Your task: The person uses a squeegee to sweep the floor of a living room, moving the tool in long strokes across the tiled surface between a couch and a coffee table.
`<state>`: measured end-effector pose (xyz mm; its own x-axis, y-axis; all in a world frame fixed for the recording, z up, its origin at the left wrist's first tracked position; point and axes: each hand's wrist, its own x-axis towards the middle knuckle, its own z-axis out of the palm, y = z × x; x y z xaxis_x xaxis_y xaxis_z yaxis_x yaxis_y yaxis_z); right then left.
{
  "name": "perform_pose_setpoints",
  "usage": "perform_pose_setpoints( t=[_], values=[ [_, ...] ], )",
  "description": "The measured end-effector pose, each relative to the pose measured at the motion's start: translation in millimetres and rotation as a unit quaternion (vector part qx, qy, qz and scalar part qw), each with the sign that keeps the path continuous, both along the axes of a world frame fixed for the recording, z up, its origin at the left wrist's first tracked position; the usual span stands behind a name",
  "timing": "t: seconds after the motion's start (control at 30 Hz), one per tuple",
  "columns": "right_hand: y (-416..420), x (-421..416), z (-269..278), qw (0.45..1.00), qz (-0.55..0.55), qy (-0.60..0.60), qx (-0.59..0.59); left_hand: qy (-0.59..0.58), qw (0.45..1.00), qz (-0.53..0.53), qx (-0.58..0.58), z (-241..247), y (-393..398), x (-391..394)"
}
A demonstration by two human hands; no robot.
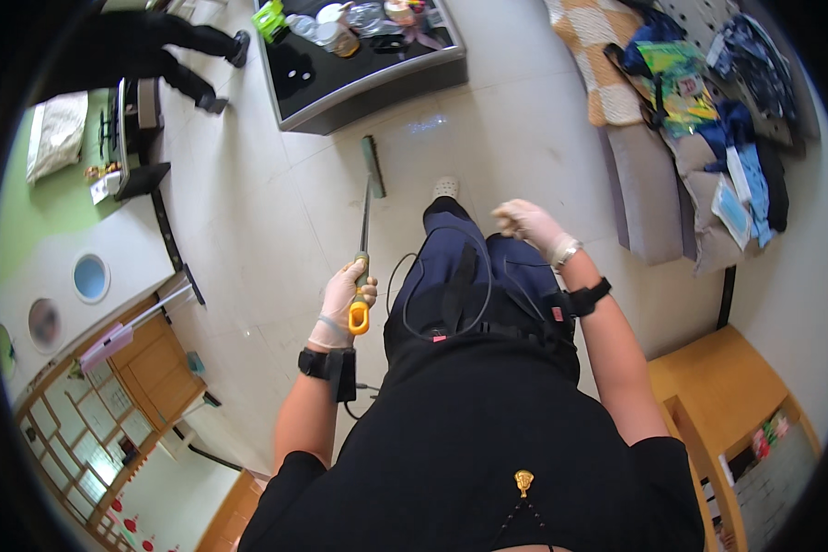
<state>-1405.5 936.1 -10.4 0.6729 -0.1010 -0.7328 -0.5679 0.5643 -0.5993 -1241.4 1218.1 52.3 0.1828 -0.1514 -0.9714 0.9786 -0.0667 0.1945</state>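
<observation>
My gloved left hand (pixel 345 300) grips the green grip of a long-handled floor brush (pixel 366 221), just above the yellow hanging loop at its end. The metal pole runs forward to a narrow green head (pixel 372 165), which rests on the tiled floor and has dark bristles along one side. Also gloved, my right hand (pixel 528 224) hovers beside my right thigh, its fingers curled loosely together; I see nothing in it. Black straps with devices circle both forearms, and a black cable loops over my trousers.
A black-topped table (pixel 331 103) with bottles and jars stands ahead. Clothes and bags cover a grey sofa (pixel 645 193) at right. Another person's dark-trousered leg (pixel 200 38) shows at upper left. A pale pole with a pink part (pixel 107 345) leans at left; a wooden cabinet (pixel 724 372) sits lower right.
</observation>
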Motion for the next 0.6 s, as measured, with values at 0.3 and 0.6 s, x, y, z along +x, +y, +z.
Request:
perform_pose_setpoints(
  t=[0.3, 0.6],
  values=[
    [133, 197, -50, 0.976, 0.218, -0.02, -0.008, -0.152, 0.966, -0.151, 0.146, -112, 27, 97],
    [99, 205, -69, 0.988, 0.127, 0.085, 0.003, -0.139, 0.866, -0.471, 0.093, -100, 21, 101]
  ],
)
